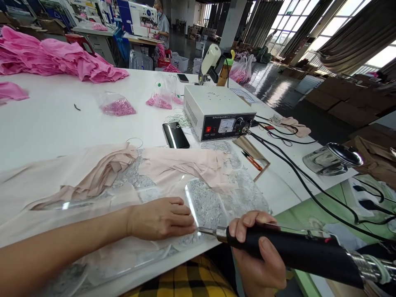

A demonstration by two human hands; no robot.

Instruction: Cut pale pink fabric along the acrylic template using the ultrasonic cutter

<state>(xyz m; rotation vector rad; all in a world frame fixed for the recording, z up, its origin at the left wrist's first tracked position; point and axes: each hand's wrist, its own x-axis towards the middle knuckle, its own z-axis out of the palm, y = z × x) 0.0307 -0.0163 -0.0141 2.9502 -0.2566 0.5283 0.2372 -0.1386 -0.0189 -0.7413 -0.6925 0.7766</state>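
Note:
My right hand is wrapped round a thick black handheld tool with a cable at its rear; the name on it is not readable. Its thin metal tip points left and reaches the fingertips of my left hand. That hand lies palm down, fingers side by side, on a clear plastic template and sheer pale pink fabric; its thumb is hidden. Beyond the hands, cut pale pink fabric pieces lie on the template, with a fanned stack of pieces to the left.
A white control box with a dial stands behind the work; black cables run from it to the right. Nearby are a phone, orange-handled tool, lidded glass mug, bags of pink bits and bright pink cloth. A co-worker sits at a sewing machine.

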